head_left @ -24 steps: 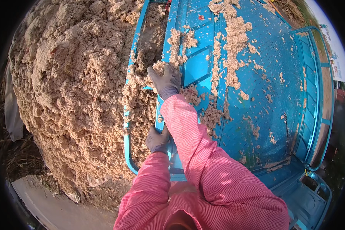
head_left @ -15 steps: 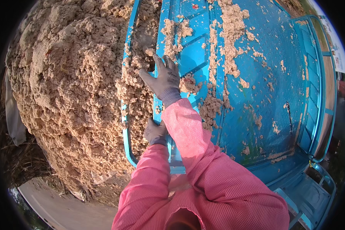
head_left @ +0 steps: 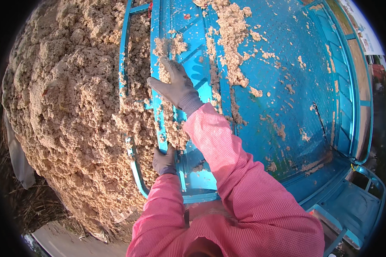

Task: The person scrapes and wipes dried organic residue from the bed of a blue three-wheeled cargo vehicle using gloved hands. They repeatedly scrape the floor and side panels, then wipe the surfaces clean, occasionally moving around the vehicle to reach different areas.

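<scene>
Two hands: left hand (head_left: 164,162) clasping blue metal (head_left: 159,116), right hand (head_left: 175,85) splayed beside crumbly clumps (head_left: 176,132).

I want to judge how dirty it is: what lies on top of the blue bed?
Crumbly beige material lies on the blue bed, heaped in a long strip with smaller bits scattered around. Whatever lies behind the right pink sleeve is hidden.

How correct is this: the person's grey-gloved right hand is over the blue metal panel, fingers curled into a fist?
Not a fist: the head view shows the grey-gloved right hand over the blue metal panel, its fingers extended.
</scene>
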Motion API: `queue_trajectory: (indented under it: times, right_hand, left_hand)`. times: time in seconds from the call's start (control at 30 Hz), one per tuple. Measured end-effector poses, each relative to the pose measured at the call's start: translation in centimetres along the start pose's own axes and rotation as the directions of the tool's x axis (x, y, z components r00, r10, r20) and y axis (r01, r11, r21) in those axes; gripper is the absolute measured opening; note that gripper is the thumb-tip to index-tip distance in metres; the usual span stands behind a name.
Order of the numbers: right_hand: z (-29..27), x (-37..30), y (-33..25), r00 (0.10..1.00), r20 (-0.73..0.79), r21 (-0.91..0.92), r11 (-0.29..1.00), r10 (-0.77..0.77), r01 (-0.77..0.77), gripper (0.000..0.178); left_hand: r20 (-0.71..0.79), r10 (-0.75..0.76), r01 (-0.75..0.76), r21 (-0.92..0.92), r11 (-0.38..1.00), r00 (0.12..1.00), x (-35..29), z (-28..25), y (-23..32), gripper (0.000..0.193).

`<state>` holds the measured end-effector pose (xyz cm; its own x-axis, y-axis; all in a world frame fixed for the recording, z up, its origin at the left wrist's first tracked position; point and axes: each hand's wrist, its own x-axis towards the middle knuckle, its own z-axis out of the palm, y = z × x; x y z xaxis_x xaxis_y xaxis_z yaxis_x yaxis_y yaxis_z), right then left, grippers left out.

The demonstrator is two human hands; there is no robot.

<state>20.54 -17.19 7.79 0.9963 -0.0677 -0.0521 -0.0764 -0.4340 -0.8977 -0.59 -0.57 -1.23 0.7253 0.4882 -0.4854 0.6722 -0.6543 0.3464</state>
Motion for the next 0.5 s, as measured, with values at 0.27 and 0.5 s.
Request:
queue_trajectory:
  times: [0.27,0.5]
  right_hand:
    - [-22.3,18.1,8.0,0.974,-0.158,-0.77,0.597,0.163,-0.225,0.102]
    - [-23.3,26.7,11.1,0.961,0.085,-0.769,0.631,0.262,-0.104,0.087]
  left_hand:
    - [0.027,-0.047,0.045,0.05,0.998,0.999,0.1,0.0,-0.3,0.055]
    - [-0.01,-0.033,0.034,0.06,0.998,0.999,0.0,0.4,-0.9,0.05]
